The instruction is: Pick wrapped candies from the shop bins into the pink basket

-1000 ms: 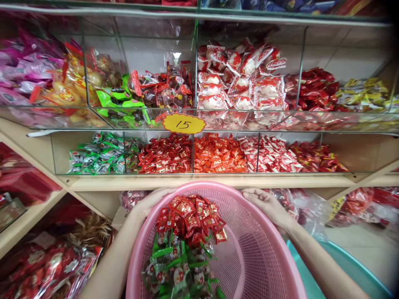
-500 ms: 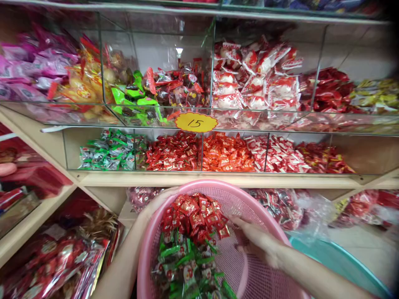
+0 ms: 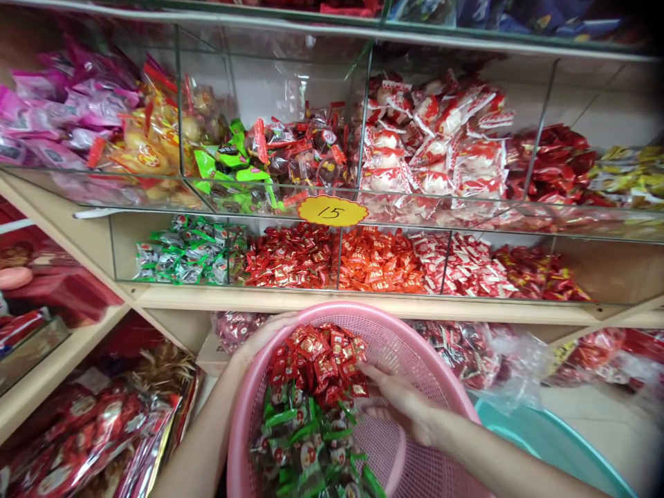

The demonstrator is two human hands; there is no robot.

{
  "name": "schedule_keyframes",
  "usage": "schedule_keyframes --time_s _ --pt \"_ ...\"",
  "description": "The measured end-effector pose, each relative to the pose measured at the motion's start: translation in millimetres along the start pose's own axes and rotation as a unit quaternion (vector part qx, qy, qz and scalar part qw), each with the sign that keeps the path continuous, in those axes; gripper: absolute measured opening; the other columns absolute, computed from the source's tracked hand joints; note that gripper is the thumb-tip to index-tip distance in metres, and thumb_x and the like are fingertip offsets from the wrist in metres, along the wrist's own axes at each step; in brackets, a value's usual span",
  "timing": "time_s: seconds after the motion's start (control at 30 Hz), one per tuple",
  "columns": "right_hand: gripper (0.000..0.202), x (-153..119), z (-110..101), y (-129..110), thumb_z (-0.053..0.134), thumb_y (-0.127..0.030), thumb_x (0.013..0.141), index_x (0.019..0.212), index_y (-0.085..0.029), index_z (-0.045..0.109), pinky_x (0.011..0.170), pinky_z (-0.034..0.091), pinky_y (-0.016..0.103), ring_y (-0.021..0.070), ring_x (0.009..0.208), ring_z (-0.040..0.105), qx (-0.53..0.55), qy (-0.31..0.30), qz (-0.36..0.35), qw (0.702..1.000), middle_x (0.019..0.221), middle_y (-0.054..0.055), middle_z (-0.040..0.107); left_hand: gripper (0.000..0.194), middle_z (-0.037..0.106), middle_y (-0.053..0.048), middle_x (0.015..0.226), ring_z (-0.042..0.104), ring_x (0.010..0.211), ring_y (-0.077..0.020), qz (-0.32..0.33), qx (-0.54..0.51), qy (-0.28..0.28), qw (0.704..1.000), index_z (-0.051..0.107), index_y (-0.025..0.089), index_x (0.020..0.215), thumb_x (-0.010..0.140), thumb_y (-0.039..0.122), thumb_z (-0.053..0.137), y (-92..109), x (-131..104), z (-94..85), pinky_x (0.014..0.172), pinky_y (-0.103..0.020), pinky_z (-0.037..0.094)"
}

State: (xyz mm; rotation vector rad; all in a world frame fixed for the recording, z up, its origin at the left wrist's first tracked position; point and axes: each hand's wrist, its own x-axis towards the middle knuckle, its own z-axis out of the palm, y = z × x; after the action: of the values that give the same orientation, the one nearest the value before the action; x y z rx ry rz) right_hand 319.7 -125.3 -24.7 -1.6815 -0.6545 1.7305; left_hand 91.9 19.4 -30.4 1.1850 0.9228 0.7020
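A pink plastic basket [image 3: 433,346] with mesh walls is tilted toward me. My left hand [image 3: 265,333] grips its rim at the upper left, its fingers partly hidden behind the edge. Inside, red-wrapped candies [image 3: 324,356] lie heaped at the far left, with clear and green-wrapped candies [image 3: 311,449] nearer to me. My right hand [image 3: 397,398] is inside the basket, fingers stretched out, its fingertips against the right edge of the red heap. Nothing shows in its grasp.
Clear-walled shelf bins [image 3: 280,287] of sorted candies stand behind the basket, with a yellow tag [image 3: 332,209] reading 15. A teal tub [image 3: 544,443] sits at the lower right. Bagged candies [image 3: 456,349] lie under the shelf. Red packages [image 3: 88,436] fill the lower left.
My right hand has moved left, and the right edge of the red heap has shifted left with it. My left hand stays on the rim. The view has tilted slightly.
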Motion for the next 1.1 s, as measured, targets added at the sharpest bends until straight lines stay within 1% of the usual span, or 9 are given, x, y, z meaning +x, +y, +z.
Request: schedule_keyframes --time_s 0.17,0.33,0.43,0.63,0.73,0.83,0.97,1.03,1.1 --pt "0.051 -1 -1 -1 0.06 -0.053 0.072 0.115 -0.025 0.053 0.073 0.048 0.03 0.0205 0.098 0.057 -0.02 0.008 -0.015 1.0 0.115 0.007 0.059 0.036 0.064 -0.003 0.116 0.051 0.116 -0.0241 0.005 -0.001 -0.015 1.0 0.069 0.018 0.101 0.067 0.031 0.063 -2 0 -2.6 0.105 -0.033 0.028" --pt "0.063 1 4 -10 0.06 -0.049 0.075 0.128 -0.024 0.037 0.086 0.043 0.027 0.0144 0.099 0.057 0.049 -0.019 -0.012 0.999 0.121 0.007 0.056 0.036 0.065 -0.002 0.113 0.055 0.111 -0.0239 0.016 -0.01 -0.024 1.0 0.068 0.019 0.102 0.068 0.03 0.064 -1 0 -1.2 0.104 -0.033 0.03" --pt "0.071 3 7 -12 0.061 -0.048 0.074 0.133 -0.024 0.03 0.091 0.04 0.026 0.0143 0.109 0.053 0.056 -0.026 -0.015 0.998 0.131 0.008 0.048 0.036 0.066 -0.002 0.112 0.055 0.11 -0.0243 0.018 -0.02 -0.026 0.999 0.068 0.019 0.101 0.067 0.03 0.065 -2 1 -0.5 0.104 -0.033 0.031" --pt "0.076 -6 -5 -12 0.063 -0.054 0.069 0.133 -0.024 0.033 0.095 0.038 0.034 0.0206 0.119 0.045 -0.029 0.0 -0.025 0.999 0.137 0.01 0.041 0.039 0.064 -0.003 0.115 0.051 0.116 -0.0264 -0.001 0.002 0.008 1.0 0.068 0.019 0.101 0.065 0.034 0.067 -10 4 -7.5 0.104 -0.035 0.031" --pt "0.072 -16 -18 -14 0.062 -0.052 0.07 0.132 -0.021 0.038 0.098 0.036 0.033 0.0209 0.12 0.043 -0.103 -0.01 -0.086 0.991 0.134 0.01 0.044 0.038 0.062 -0.003 0.118 0.047 0.12 -0.0275 0.003 0.024 0.026 0.999 0.07 0.02 0.097 0.061 0.035 0.07 -14 6 -12.6 0.106 -0.035 0.028" --pt "0.061 -28 -32 -26 0.058 -0.048 0.075 0.127 -0.019 0.043 0.095 0.039 0.034 0.0212 0.115 0.047 -0.225 0.006 -0.223 0.949 0.129 0.011 0.048 0.037 0.062 -0.002 0.119 0.045 0.121 -0.027 0.002 0.039 0.025 0.999 0.07 0.021 0.096 0.063 0.036 0.068 -15 7 -14.4 0.106 -0.034 0.027" --pt "0.029 -38 -53 -67 0.047 -0.039 0.084 0.1 -0.019 0.06 0.077 0.046 0.034 0.0187 0.084 0.058 -0.364 0.123 -0.414 0.825 0.098 0.008 0.063 0.041 0.061 -0.003 0.12 0.044 0.122 -0.0265 0.001 0.041 0.019 0.999 0.068 0.019 0.101 0.065 0.036 0.067 -15 7 -14.2 0.106 -0.034 0.027" --pt "0.025 -34 -63 -94 0.046 -0.037 0.085 0.092 -0.019 0.062 0.072 0.045 0.032 0.018 0.078 0.057 -0.396 0.206 -0.46 0.767 0.09 0.007 0.064 0.039 0.063 -0.003 0.118 0.043 0.123 -0.0271 -0.002 0.045 0.031 0.998 0.07 0.019 0.096 0.061 0.037 0.069 -14 6 -14.5 0.106 -0.034 0.027" --pt "0.023 -24 -72 -118 0.049 -0.034 0.083 0.09 -0.018 0.064 0.074 0.043 0.032 0.019 0.08 0.057 -0.44 0.269 -0.465 0.72 0.091 0.008 0.063 0.033 0.065 -0.002 0.114 0.043 0.123 -0.0269 0.001 0.051 0.047 0.998 0.072 0.022 0.088 0.057 0.036 0.071 -11 2 -14.5 0.107 -0.034 0.026"
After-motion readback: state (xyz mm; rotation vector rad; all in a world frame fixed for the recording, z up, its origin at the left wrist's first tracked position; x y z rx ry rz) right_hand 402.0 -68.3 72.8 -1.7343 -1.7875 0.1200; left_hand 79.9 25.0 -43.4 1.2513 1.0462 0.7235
